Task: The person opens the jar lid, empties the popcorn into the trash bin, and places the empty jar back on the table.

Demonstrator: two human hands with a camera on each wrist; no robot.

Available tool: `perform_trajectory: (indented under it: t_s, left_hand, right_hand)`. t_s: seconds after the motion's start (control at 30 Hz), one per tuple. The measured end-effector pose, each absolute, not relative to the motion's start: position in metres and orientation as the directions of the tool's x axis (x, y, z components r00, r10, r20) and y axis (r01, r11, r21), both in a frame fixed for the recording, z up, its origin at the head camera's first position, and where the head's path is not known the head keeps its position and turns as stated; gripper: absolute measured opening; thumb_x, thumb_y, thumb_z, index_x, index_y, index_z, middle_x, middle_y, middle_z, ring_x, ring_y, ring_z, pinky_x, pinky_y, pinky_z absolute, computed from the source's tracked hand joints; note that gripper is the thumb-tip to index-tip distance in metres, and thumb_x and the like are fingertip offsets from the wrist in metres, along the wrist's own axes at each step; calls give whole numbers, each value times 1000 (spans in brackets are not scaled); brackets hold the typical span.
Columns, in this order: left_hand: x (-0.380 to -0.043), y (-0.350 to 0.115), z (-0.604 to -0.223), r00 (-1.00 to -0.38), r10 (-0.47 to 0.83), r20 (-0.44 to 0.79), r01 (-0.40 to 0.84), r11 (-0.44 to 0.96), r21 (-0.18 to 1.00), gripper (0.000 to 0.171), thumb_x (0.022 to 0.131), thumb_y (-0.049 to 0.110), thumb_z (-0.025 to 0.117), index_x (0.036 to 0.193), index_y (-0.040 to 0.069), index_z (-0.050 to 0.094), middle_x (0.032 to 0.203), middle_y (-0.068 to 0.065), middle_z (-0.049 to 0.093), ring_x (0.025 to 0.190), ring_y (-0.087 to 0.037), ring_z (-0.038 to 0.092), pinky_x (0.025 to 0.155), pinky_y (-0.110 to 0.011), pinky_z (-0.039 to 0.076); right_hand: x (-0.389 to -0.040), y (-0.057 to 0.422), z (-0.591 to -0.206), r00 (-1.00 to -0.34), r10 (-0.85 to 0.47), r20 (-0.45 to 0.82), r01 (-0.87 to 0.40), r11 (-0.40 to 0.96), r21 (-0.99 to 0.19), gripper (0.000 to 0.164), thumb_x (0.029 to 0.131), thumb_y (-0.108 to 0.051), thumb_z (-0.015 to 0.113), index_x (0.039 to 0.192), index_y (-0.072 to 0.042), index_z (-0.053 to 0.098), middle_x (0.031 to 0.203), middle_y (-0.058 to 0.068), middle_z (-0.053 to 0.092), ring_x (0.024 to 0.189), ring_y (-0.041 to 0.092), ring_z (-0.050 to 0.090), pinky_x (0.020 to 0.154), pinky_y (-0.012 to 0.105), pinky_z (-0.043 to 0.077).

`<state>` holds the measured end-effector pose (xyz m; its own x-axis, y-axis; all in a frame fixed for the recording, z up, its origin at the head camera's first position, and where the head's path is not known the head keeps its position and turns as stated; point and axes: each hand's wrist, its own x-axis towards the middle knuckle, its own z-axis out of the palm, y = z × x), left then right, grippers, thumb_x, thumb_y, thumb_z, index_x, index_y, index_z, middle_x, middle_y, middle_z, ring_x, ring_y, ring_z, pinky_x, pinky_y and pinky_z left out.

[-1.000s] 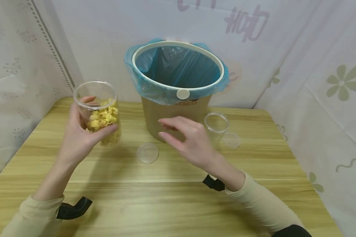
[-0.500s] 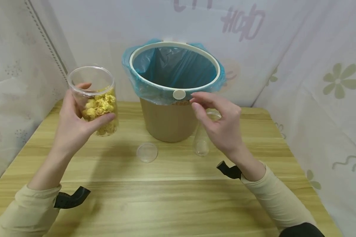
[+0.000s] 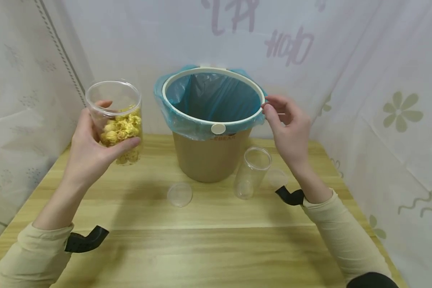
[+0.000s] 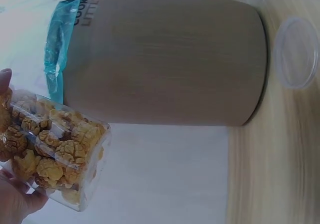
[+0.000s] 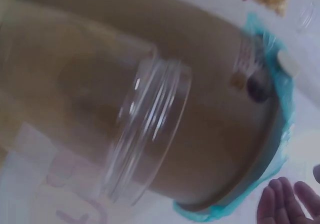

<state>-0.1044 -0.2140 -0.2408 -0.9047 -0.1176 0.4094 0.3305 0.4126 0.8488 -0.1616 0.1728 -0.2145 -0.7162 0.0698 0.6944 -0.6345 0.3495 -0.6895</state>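
Note:
My left hand [image 3: 97, 146] grips a clear plastic jar [image 3: 113, 98], held upright above the table at the left. Yellow popcorn [image 3: 122, 128] fills its lower part, and the mouth has no lid. My right hand [image 3: 291, 128] is raised at the right side of the bin, its fingertips by the pale rim [image 3: 216, 120] and the blue bag [image 3: 187, 128]. In the right wrist view its fingers [image 5: 282, 204] are bent slightly, with the thumb apart from them. Whether they touch the bag is unclear. A second clear jar [image 3: 252, 176], lidless, stands below that hand.
The brown bin [image 3: 209, 156], lined with the blue bag, stands at the table's back. A clear round lid [image 3: 180, 195] lies in front of it. Another lid [image 3: 276, 177] lies beside the second jar. Patterned cloth [image 3: 291, 24] hangs behind and at both sides.
My right hand has moved right and up, from in front of the bin to its right rim, past the second jar. The left hand has lifted the popcorn jar slightly. The head view has shifted.

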Motion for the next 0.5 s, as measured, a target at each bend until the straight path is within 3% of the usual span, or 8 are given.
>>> perform_trajectory:
  t_s: [0.27,0.5]
  left_hand:
    - [-107,-218,-233,-912,-145,385,275,481,833,90,79,13,88,151,33,39,133,5,57,109,-3,59,83,-9,48]
    - [-113,-219,-222,-919,-151,365,232,541,808,87,79,24,90,148,37,39,136,-3,58,108,-1,57,83,-12,45]
  right_hand:
    - [-188,190,-217,-848,40,528,-450,473,-758,37,99,-33,66,132,-15,67,123,11,71,110,15,68,94,25,56]
    - [-212,197,-220,-904,3,427,-368,503,-782,49,99,-39,67,141,-15,59,136,11,65,121,21,64,105,38,54]
